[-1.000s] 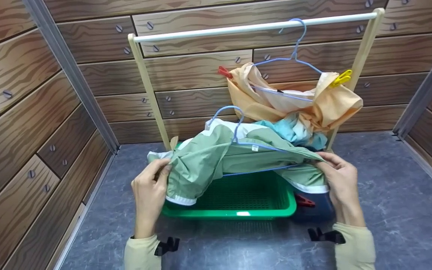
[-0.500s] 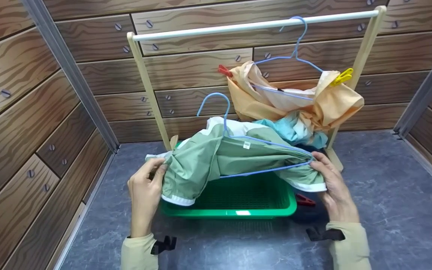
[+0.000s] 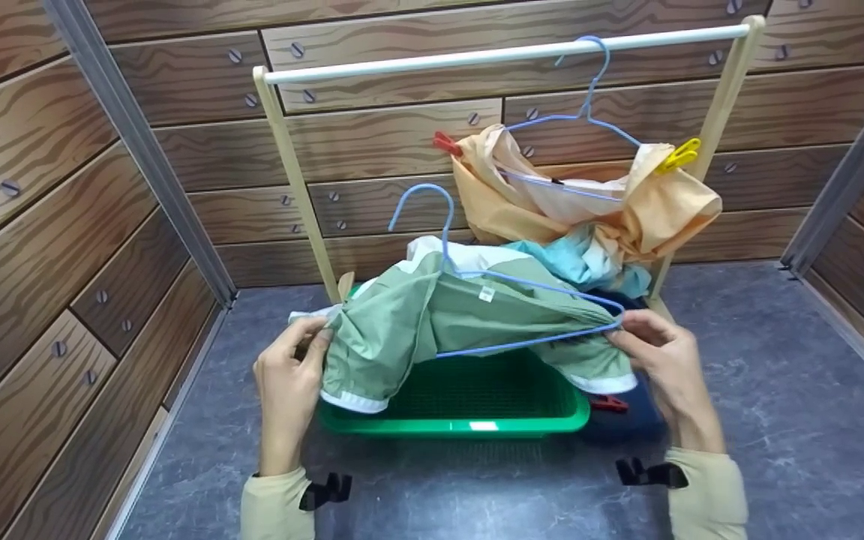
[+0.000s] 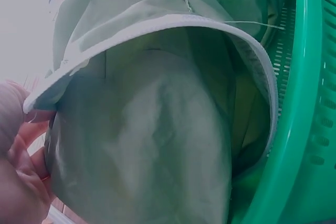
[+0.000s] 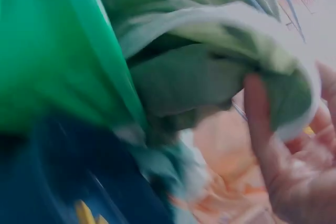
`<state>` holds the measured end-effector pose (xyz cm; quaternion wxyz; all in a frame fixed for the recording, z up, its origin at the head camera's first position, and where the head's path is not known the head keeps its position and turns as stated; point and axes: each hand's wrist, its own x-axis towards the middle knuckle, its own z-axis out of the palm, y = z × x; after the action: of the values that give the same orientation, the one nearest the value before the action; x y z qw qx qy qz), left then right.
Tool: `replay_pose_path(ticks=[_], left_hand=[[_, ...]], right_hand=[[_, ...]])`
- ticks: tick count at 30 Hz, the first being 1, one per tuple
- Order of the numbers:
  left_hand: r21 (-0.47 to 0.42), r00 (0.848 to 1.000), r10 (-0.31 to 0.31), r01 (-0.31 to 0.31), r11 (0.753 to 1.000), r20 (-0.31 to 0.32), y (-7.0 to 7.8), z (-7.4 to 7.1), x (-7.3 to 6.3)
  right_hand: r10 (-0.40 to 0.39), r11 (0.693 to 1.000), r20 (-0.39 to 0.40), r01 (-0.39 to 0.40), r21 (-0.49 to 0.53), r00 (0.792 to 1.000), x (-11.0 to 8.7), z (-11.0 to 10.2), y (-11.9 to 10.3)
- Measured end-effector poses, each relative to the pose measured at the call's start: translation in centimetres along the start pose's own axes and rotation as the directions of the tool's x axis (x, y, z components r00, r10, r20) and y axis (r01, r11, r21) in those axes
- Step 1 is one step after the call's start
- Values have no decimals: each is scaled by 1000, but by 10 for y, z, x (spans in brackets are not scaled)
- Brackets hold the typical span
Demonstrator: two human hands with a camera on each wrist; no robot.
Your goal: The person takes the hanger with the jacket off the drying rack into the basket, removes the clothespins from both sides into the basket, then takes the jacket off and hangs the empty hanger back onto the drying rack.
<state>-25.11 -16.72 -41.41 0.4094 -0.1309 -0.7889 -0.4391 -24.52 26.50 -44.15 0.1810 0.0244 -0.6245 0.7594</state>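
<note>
A green shirt (image 3: 387, 330) with white trim is spread between both hands above a green basket (image 3: 432, 427). Its blue hanger (image 3: 448, 225) has the hook upright; the left arm is hidden inside the shirt, while the right end lies bare outside the cloth. My left hand (image 3: 289, 382) pinches the shirt at its left side, and in the left wrist view the white sleeve hem (image 4: 157, 22) arches beside the fingers. At the bare hanger end, my right hand (image 3: 672, 367) pinches the shirt near the right sleeve, thumb against the cloth in the blurred right wrist view.
Behind stands a rack with a white rail (image 3: 507, 58). From it hangs an orange garment (image 3: 507, 210) on a hanger, with red (image 3: 447, 143) and yellow (image 3: 678, 155) clothespins. Light-blue cloth (image 3: 589, 259) sits below. A dark blue container (image 3: 627, 427) with a red clothespin (image 3: 609, 403) stands right of the basket.
The hanger's right end has come out of the shirt, and its hook has shifted left and up. My right hand has moved slightly left; the left hand has barely moved.
</note>
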Motion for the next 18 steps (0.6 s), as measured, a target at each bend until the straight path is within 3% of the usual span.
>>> replay_pose_path(ticks=[3, 6, 12, 18], left_hand=[[-23, 1000, -28, 28, 999, 0, 0, -1, 1], [-49, 998, -62, 62, 997, 7, -1, -1, 0], [-78, 994, -112, 113, 991, 17, -1, -1, 1], [-50, 992, -122, 123, 991, 20, -1, -1, 2]], right_hand=[[44, 986, 6, -45, 163, 999, 1, 12, 4], [27, 976, 23, -31, 218, 999, 1, 21, 9], [-124, 991, 113, 118, 60, 986, -1, 32, 20], [-205, 951, 330, 267, -155, 921, -4, 42, 29]])
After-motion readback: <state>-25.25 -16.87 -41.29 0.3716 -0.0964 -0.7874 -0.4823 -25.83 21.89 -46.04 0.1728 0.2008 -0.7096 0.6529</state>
